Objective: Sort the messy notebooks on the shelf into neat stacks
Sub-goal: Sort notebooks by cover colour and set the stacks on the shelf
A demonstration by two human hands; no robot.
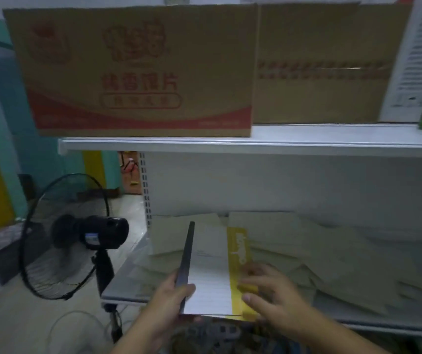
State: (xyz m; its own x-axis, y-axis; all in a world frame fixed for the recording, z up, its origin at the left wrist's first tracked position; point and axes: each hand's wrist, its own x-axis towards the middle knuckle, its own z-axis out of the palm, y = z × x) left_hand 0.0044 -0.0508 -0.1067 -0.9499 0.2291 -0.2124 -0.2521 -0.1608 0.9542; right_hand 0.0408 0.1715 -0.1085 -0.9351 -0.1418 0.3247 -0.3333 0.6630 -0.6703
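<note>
A bundle of notebooks (208,274) is held at the front of the lower shelf (373,325), near its left end, with its near edge out over the shelf lip. Its top cover is white with a yellow band along the right side, and its left side shows as a dark, thick edge. The left hand (171,300) grips that dark edge near the front corner, thumb on top and fingers curled beneath. The right hand (273,292) lies over the yellow band with its fingers spread and fairly straight, pressing rather than clasping (it is blurred, so finer detail is lost). Behind and to the right, loose notebooks (332,251) sprawl in overlapping, crooked layers across the lower shelf. On the upper shelf (230,145) stand a printed cardboard box (138,72) and a plain cardboard box (319,72) side by side. A black fan (72,236) stands on the floor to the left
</note>
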